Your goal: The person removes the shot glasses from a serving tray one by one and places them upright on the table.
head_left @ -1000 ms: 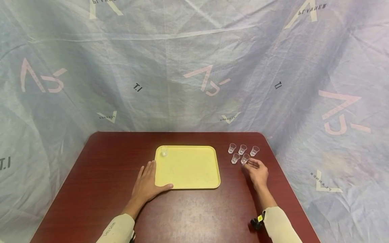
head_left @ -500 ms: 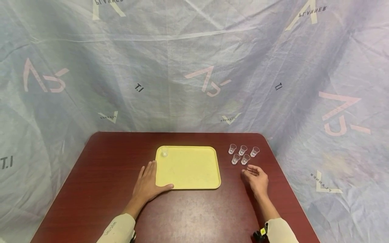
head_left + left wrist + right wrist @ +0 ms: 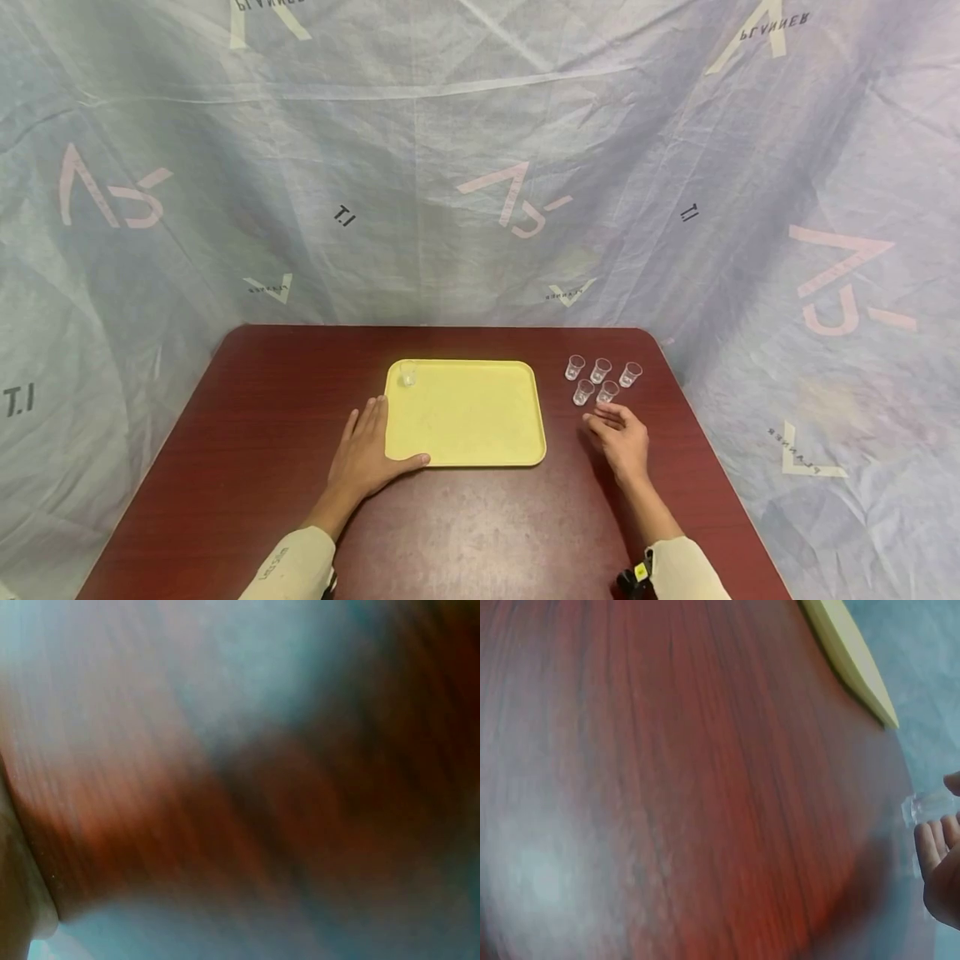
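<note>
A yellow tray [image 3: 465,417] lies mid-table with one small clear cup [image 3: 407,376] in its far left corner. Several more clear cups [image 3: 599,371] stand in a cluster on the table to the tray's right. My left hand [image 3: 366,454] lies flat on the table at the tray's near left corner, thumb along its front edge. My right hand [image 3: 619,433] hovers just in front of the cluster with relaxed fingers and holds nothing. In the right wrist view the fingertips [image 3: 936,859] sit beside one cup [image 3: 927,805]. The left wrist view is a blur of table.
The dark red table [image 3: 247,433] has rounded far corners and is backed by a pale printed sheet [image 3: 480,167]. The tray's edge [image 3: 847,660] shows in the right wrist view. Bare tabletop lies left of the tray and along the front.
My right hand drew back from the nearest cup toward me, then drifted slightly left. The left hand, tray and cups have stayed put.
</note>
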A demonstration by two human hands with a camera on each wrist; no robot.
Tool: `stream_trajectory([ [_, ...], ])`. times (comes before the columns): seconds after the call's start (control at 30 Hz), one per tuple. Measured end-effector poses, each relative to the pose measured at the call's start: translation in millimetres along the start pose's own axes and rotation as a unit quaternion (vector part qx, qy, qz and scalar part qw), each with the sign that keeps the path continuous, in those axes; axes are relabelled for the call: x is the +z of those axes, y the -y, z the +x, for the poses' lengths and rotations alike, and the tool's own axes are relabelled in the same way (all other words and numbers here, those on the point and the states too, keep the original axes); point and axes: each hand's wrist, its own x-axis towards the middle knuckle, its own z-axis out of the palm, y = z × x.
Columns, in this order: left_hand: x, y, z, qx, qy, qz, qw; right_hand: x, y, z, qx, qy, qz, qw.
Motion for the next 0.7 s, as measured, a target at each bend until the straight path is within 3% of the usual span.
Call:
stream_trajectory([
  [0.7,0.4,0.0,0.6,-0.001,0.001,0.004,1.0,39.2,18.8,-4.8,-0.016,0.039,0.033,0.999],
])
